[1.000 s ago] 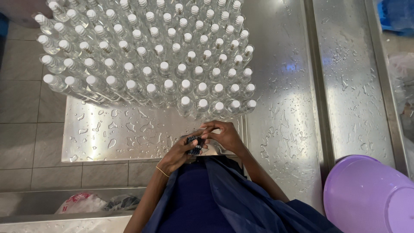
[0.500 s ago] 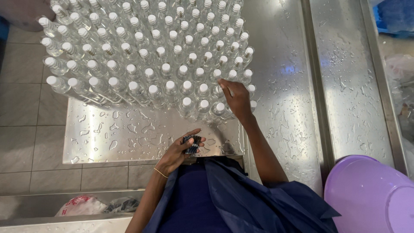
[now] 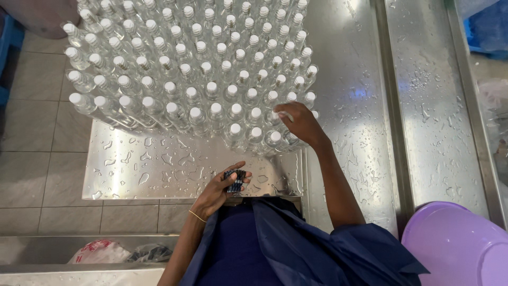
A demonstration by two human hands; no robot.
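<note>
Right hand [image 3: 300, 123] reaches out over the near right corner of the block of clear bottles [image 3: 201, 79], fingers curled down on a white-capped bottle [image 3: 286, 115] in the front rows; whether it truly grips that bottle or only touches the cap, I cannot tell; left hand [image 3: 219, 188] is held close to the body, half closed around a small dark bundle [image 3: 234, 181], what it consists of is too small to tell; bottles stand packed upright, touching one another, on a steel table [image 3: 159, 169] beaded with water drops; purple basin [image 3: 455, 243] sits at the lower right, well apart. Risks, as judged: wet steel and wet plastic make for a slippery hold; a nudge at the corner could tip a front bottle and set its neighbours leaning; the loosely cupped bundle could slide out onto the wet surface.
</note>
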